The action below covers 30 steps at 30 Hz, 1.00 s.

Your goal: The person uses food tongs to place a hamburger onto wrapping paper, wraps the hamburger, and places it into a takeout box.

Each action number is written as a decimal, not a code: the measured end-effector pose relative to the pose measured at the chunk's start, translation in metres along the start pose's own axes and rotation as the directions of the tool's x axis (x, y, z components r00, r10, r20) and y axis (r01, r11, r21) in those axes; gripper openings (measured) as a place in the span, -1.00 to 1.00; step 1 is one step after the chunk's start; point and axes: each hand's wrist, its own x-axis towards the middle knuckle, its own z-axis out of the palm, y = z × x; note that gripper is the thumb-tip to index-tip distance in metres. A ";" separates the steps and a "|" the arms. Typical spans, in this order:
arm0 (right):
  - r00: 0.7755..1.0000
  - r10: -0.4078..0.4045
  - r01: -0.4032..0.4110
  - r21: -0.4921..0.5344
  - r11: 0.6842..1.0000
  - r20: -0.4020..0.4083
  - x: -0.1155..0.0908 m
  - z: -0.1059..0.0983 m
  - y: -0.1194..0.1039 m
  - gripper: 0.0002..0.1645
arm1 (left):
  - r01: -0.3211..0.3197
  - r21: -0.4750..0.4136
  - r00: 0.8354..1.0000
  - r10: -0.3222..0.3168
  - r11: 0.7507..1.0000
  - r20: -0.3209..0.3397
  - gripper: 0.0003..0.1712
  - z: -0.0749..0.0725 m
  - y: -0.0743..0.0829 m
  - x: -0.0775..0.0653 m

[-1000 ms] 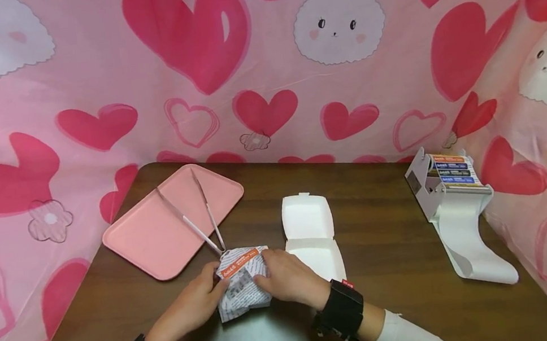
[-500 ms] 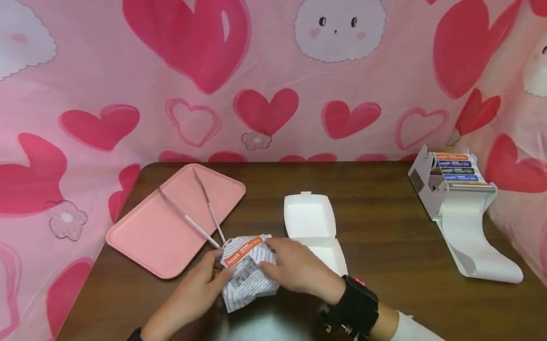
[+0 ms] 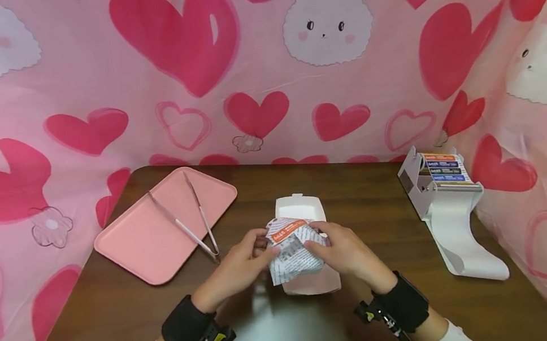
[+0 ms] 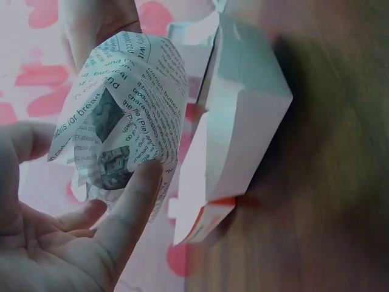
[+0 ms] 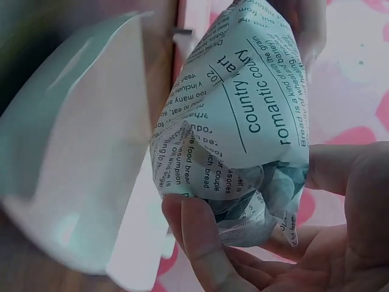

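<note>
Between my two hands is a bundle wrapped in newsprint paper [image 3: 293,250], with an orange label [image 3: 288,230] across its top. Its contents are hidden. My left hand [image 3: 244,262] grips its left side, thumb in front and fingers behind; my right hand [image 3: 341,247] grips the right side the same way. The bundle hovers over an open white clamshell box [image 3: 313,286], covering much of it. In the left wrist view the wrapped bundle [image 4: 130,103] stands apart from the box [image 4: 237,134]. The right wrist view shows folded paper ends [image 5: 249,213] near my fingers.
A pink tray [image 3: 144,243] lies at the left, with metal tongs [image 3: 177,222] resting across its edge. At the right stands a label dispenser [image 3: 441,178] with several coloured labels and a white strip [image 3: 467,249] hanging out. A pink heart-patterned cloth [image 3: 261,69] hangs behind the table.
Both hands have lifted the wrapped bundle and carried it right, from beside the tongs' end to above the white box. The tongs and tray have stayed put.
</note>
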 end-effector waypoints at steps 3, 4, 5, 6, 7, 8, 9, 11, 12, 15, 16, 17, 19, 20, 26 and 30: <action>0.999 0.042 -0.042 -0.004 0.999 0.008 -0.003 -0.005 0.010 -0.35 | -0.014 -0.025 0.999 0.015 1.000 0.038 -0.38 0.009 -0.002 0.007; 0.999 0.051 -0.051 -0.005 0.999 0.010 -0.004 -0.006 0.013 -0.35 | -0.016 -0.030 0.999 0.017 0.999 0.047 -0.39 0.012 -0.003 0.008; 0.998 0.062 -0.062 -0.005 0.998 0.013 -0.005 -0.007 0.016 -0.34 | -0.019 -0.031 0.998 0.021 0.999 0.054 -0.40 0.014 -0.004 0.010; 0.998 0.068 -0.068 -0.006 0.998 0.015 -0.006 -0.007 0.018 -0.34 | -0.020 -0.028 0.998 0.022 0.999 0.058 -0.40 0.017 -0.004 0.011; 0.997 0.070 -0.070 -0.010 0.998 0.017 -0.007 -0.008 0.021 -0.34 | -0.024 -0.026 0.998 0.026 0.999 0.062 -0.40 0.019 -0.005 0.012; 0.997 0.070 -0.070 -0.012 0.997 0.022 -0.007 -0.008 0.023 -0.34 | -0.025 -0.021 0.997 0.026 0.999 0.066 -0.40 0.021 -0.007 0.013; 0.997 0.068 -0.068 -0.017 0.998 0.023 -0.008 -0.008 0.025 -0.35 | -0.016 -0.017 0.997 0.017 1.000 0.069 -0.41 0.023 -0.007 0.014; 0.997 0.067 -0.066 -0.025 0.998 0.027 -0.008 -0.006 0.030 -0.35 | -0.009 -0.022 0.997 0.010 1.000 0.082 -0.42 0.027 -0.010 0.015; 0.998 0.063 -0.062 -0.033 0.998 0.028 -0.008 -0.006 0.032 -0.36 | -0.008 -0.021 0.996 0.009 1.000 0.088 -0.43 0.028 -0.011 0.016; 0.997 0.066 -0.064 -0.043 0.997 0.033 -0.008 -0.003 0.038 -0.36 | -0.017 0.006 0.995 0.016 1.000 0.095 -0.45 0.033 -0.014 0.017; 0.997 0.066 -0.065 -0.042 0.997 0.036 -0.008 -0.002 0.039 -0.35 | -0.023 0.021 0.995 0.021 1.000 0.094 -0.46 0.034 -0.015 0.017; 0.997 0.065 -0.063 -0.043 0.997 0.036 -0.008 0.000 0.041 -0.35 | -0.030 0.042 0.995 0.026 0.999 0.091 -0.46 0.035 -0.017 0.017; 0.997 0.064 -0.062 -0.043 0.997 0.038 -0.008 0.002 0.043 -0.36 | -0.046 0.078 0.995 0.039 0.996 0.094 -0.47 0.037 -0.019 0.018; 0.997 0.062 -0.060 -0.047 0.997 0.037 -0.008 0.004 0.044 -0.36 | -0.050 0.089 0.994 0.042 0.995 0.096 -0.47 0.038 -0.020 0.018; 0.998 0.061 -0.060 -0.062 0.996 0.013 -0.008 0.011 0.047 -0.38 | -0.080 0.121 0.993 0.069 0.989 0.098 -0.47 0.043 -0.023 0.018; 0.998 0.065 -0.065 -0.081 0.995 -0.003 -0.009 0.016 0.048 -0.38 | -0.119 0.241 0.993 0.110 0.963 0.053 -0.47 0.045 -0.024 0.017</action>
